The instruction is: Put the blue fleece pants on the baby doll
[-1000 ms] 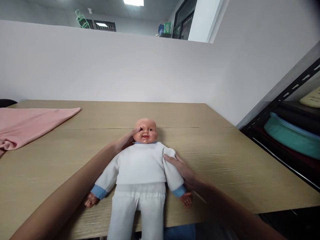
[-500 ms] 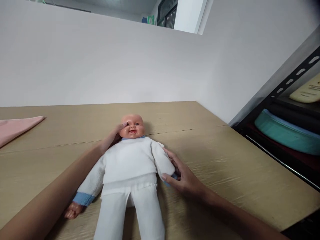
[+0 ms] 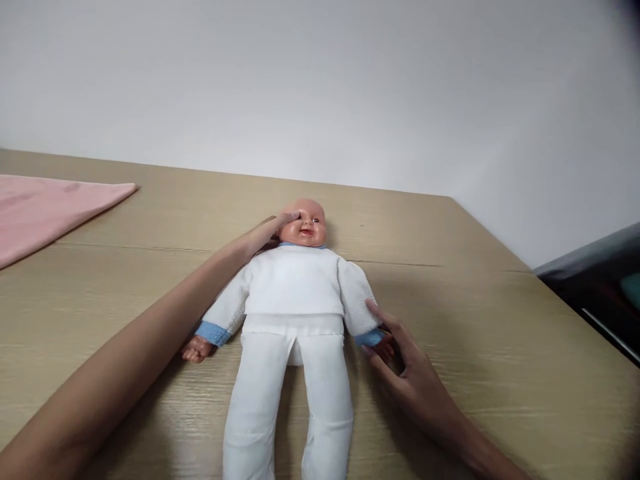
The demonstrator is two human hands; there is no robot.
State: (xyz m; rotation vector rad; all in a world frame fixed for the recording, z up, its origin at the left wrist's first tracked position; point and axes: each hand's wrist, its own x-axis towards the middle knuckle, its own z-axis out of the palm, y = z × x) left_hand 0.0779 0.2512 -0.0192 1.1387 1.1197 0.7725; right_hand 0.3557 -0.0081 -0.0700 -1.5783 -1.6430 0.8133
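Observation:
A baby doll (image 3: 293,287) in a white top and white trousers with blue cuffs lies face up on the wooden table (image 3: 450,280). My left hand (image 3: 270,232) cups the side of the doll's head, fingers laid against its temple. My right hand (image 3: 405,363) sits at the doll's blue cuff and small plastic hand, thumb and fingers curled round the wrist. Both of my forearms reach in from the bottom edge.
A pink cloth (image 3: 45,210) lies at the far left of the table. A white wall runs along the table's back edge. A dark metal shelf (image 3: 595,280) stands off the table's right side.
My right hand has slid down the doll's sleeve from the upper arm to the cuff. The view tilted down and shifted. My left hand has stayed at the doll's head.

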